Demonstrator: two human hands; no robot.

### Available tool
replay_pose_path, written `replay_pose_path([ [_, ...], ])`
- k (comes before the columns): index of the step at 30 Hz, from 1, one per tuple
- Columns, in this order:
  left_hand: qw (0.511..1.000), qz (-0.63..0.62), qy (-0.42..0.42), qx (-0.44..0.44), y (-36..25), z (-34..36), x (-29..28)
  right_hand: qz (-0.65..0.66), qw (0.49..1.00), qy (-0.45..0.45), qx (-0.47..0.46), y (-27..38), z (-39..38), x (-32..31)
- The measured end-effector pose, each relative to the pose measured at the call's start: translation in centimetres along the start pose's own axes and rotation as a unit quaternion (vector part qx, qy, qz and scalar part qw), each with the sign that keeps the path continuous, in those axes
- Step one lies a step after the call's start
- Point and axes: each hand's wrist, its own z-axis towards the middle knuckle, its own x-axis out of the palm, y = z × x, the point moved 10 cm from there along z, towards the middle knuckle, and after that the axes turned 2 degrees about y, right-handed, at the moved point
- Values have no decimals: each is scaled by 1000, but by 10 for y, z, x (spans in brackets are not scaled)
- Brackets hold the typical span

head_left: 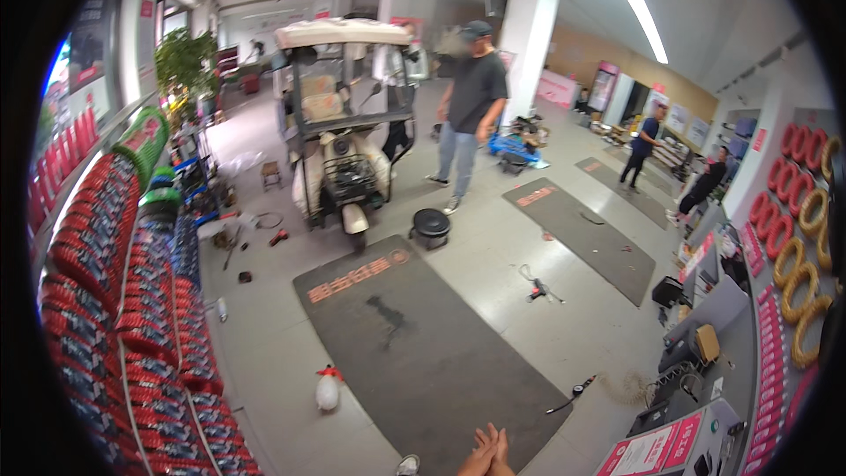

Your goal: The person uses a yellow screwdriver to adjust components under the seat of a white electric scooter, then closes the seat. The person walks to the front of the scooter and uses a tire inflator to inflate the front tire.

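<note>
My left hand (478, 457) and my right hand (500, 451) come in at the bottom edge, touching each other with fingers stretched out. Nothing shows between them. They are over the near end of a dark grey floor mat (432, 344) with orange lettering and a dark stain. To the right of the hands, a tyre inflator gauge (577, 388) with a hose lies by the mat's edge. On the left side, a white bottle with a red spray top (328, 388) stands on the floor. The tip of a shoe (408, 465) shows at the bottom.
A three-wheeled vehicle (345, 141) with a canopy stands beyond the mat, beside a black round stool (431, 227). A person in a dark shirt (474, 88) stands there. Stacked red packages (141, 317) line the left. A workbench (696, 405) is at right; a cabled tool (535, 289) lies on the floor.
</note>
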Motion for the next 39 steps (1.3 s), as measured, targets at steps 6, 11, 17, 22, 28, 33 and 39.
replay_pose_path([
  [6,1000,2,15,-7,-42,29,-180,54,982,144,108,-1,0,127],
  [11,997,51,2,-59,-32,40,-248,-59,942,238,231,-32,14,177],
  [17,990,114,16,-84,-41,83,-257,-160,873,322,330,9,30,212],
  [22,977,132,36,-160,-33,115,-267,-292,811,389,327,72,67,263],
  [28,886,73,23,-458,5,41,-300,-769,465,426,103,119,196,270],
  [33,855,-73,-187,-478,31,9,-330,-785,312,429,319,116,244,221],
  [39,836,-55,-243,-489,80,31,-371,-834,292,433,177,111,281,288],
])
